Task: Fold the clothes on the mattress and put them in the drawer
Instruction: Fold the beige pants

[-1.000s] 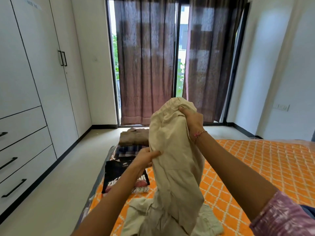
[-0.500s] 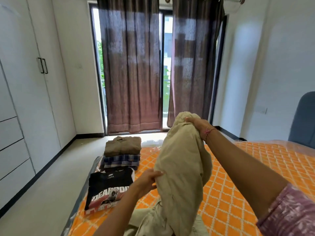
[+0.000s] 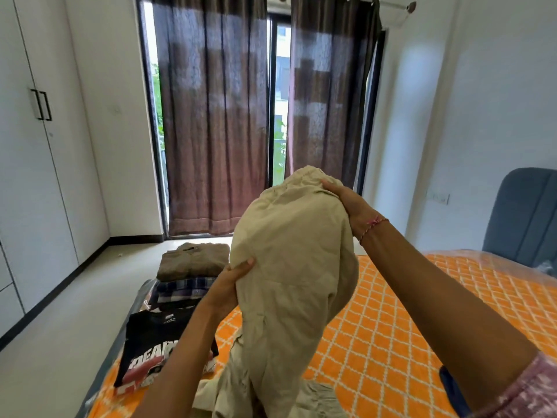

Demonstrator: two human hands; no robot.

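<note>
Hands both engaged on one beige garment [image 3: 289, 267], held up in the air above the orange patterned mattress [image 3: 407, 321]. Right hand [image 3: 346, 203] grips the bunched top edge, fingers curled over the cloth at the highest point. Left hand [image 3: 232, 285] pinches the fabric lower on the near side, thumb on the outside; its other fingers are hidden behind the cloth. Garment hangs crumpled between the two grips, lower end trailing onto more pale cloth at the near edge of the mattress; cannot tell whether that is the same piece or a second one. Folded items sit at the far left corner of the mattress: a brown shirt [image 3: 193, 260] on top of a checked shirt [image 3: 184, 289], and just in front of them a black printed T-shirt [image 3: 156, 345] lying flat. White wardrobe [image 3: 39, 176] stands along the left wall; drawer fronts barely show at the frame edge. Judgement: step in hand is opening out the beige piece before folding; nothing has gone to the drawer yet. Next move calls for finding a seam or waistband, spreading the hands apart, and laying the cloth flat on bare mattress beside the stack. Risk: loose hem dragging across the folded pile.
</note>
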